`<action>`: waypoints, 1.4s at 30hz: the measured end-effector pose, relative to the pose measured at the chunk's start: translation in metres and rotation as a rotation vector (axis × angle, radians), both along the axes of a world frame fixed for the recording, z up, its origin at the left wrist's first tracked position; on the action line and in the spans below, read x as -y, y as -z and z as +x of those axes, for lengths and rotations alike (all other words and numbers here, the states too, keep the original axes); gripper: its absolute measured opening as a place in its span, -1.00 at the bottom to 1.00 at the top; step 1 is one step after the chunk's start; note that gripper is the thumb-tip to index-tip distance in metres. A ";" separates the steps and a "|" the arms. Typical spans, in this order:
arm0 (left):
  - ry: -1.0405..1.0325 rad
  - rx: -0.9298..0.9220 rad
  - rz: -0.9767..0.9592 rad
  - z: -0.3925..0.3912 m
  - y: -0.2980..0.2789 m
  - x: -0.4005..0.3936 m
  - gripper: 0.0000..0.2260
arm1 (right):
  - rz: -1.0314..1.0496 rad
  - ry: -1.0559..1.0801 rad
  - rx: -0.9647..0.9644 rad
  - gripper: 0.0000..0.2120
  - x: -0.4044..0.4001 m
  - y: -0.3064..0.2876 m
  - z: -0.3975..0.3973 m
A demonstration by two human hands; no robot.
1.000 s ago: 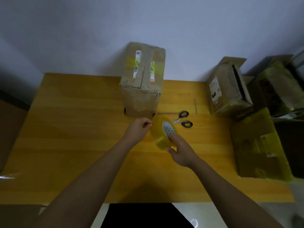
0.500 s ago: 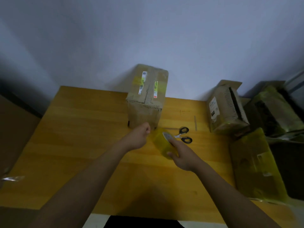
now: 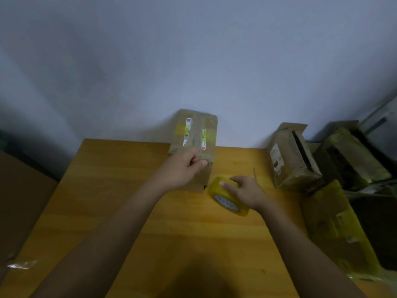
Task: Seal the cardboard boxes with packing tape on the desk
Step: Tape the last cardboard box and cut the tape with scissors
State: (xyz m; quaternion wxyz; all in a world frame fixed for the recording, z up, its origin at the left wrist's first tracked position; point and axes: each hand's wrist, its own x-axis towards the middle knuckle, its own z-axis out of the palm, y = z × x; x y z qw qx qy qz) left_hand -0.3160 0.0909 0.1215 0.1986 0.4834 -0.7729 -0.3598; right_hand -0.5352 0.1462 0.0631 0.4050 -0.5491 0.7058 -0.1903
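Observation:
An upright cardboard box [image 3: 196, 134] with white labels and old yellow tape stands at the far middle of the wooden desk [image 3: 120, 203]. My left hand [image 3: 182, 168] is in front of the box's near face, its fingers curled and pinching what looks like the tape's free end. My right hand [image 3: 247, 192] grips the yellow packing tape roll [image 3: 225, 198] from above, just right of the box's base. The strip between roll and left hand is too faint to make out.
At the desk's right side a cardboard box [image 3: 292, 160] lies on its side with an open flap, and a flat box wrapped in yellow tape [image 3: 337, 229] lies nearer me. Dark boxes [image 3: 352, 155] stand beyond the desk's right edge. A scrap of clear tape [image 3: 20, 264] lies at the left.
The view tilted upward. My left hand rose onto the box's near face. My right hand turned the roll flatter and moved it right; the scissors are now hidden.

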 end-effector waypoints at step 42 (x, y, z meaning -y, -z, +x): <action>-0.418 -0.238 0.417 0.079 0.065 0.088 -0.74 | 0.086 -0.040 -0.245 -0.54 0.101 -0.022 -0.022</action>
